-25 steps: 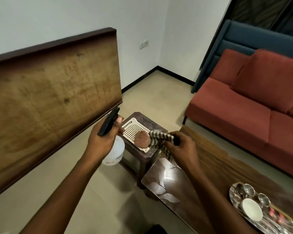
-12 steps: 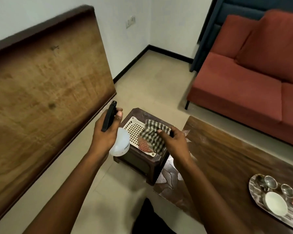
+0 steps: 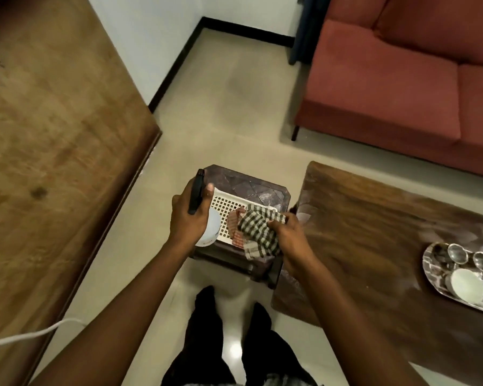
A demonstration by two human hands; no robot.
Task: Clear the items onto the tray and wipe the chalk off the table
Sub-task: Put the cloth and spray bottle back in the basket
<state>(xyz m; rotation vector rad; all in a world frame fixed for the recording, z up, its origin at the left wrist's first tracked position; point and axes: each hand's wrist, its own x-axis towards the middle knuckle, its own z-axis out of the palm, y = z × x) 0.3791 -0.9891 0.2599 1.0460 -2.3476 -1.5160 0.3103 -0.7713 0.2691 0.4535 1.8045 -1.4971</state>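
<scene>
Head view, and nearest to us are the person's dark-trousered legs (image 3: 207, 330) on the pale floor, with both bare forearms reaching forward.

The left hand (image 3: 188, 218) has its fingers curled round the black trigger head of a white plastic spray bottle (image 3: 211, 229), thumb on top, and the bottle hangs by the near-left corner of a small dark brown stool (image 3: 260, 190). The right hand (image 3: 290, 240) pinches a bunched green-and-white checked cloth (image 3: 258, 232) between thumb and curled fingers. That cloth hangs over the near edge of a white perforated plastic basket (image 3: 226, 204) on the stool, and a red-striped rag (image 3: 234, 224) lies under it.

Just right of the stool is the dark wooden coffee table (image 3: 374, 232). We make out pale marks (image 3: 303, 218) at its near-left corner, possibly the chalk, though blur leaves us unsure. Well along the table sits the oval steel tray (image 3: 430, 260), carrying a white bowl (image 3: 467, 284) and small steel cups, so clearing looks done to us.

We judge this the wiping stage, with spray and cloth both in hand at the basket. Whether they are coming out or going back we cannot tell. If those marks are chalk, the next move calls for swinging right, misting that corner and rubbing with the cloth spread flat.

Beyond it all stands a rust-red sofa (image 3: 402, 79).
</scene>
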